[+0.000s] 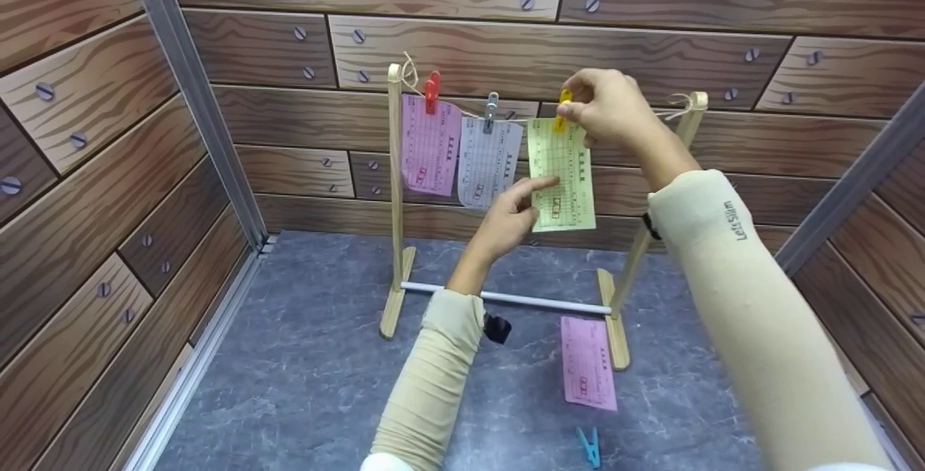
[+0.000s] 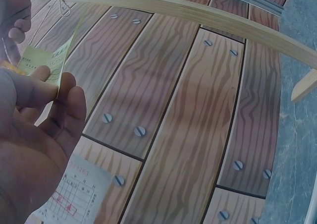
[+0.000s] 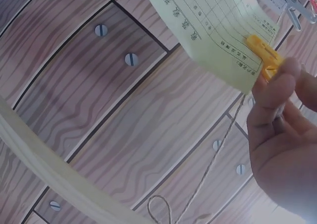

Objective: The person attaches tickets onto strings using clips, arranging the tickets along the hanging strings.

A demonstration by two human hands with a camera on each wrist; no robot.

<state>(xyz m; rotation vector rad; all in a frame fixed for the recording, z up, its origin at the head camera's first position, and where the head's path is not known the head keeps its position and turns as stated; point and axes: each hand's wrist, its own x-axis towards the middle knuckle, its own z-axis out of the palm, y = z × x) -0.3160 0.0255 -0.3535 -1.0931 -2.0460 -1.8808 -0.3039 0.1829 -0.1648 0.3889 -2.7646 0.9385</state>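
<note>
A yellow paper slip (image 1: 566,196) hangs from the string, its top edge under a yellow clothespin (image 1: 563,111). My right hand (image 1: 611,111) pinches that clothespin between thumb and fingers; in the right wrist view the clothespin (image 3: 264,54) bites the slip's edge. Lower down, my left hand (image 1: 509,218) holds the slip's left edge, and the left wrist view shows the paper (image 2: 63,73) between thumb and fingers. To the left hang a white slip (image 1: 488,164) under a grey clothespin (image 1: 491,111) and a pink slip (image 1: 428,146) under a red clothespin (image 1: 432,92).
Wooden posts (image 1: 396,182) carry the string, joined low down by a white rod (image 1: 535,303). Another pink slip (image 1: 588,364) lies on the grey marbled surface (image 1: 289,377) by the right foot, with a blue clothespin (image 1: 589,447) nearer me. Wood-patterned walls (image 1: 274,121) stand around.
</note>
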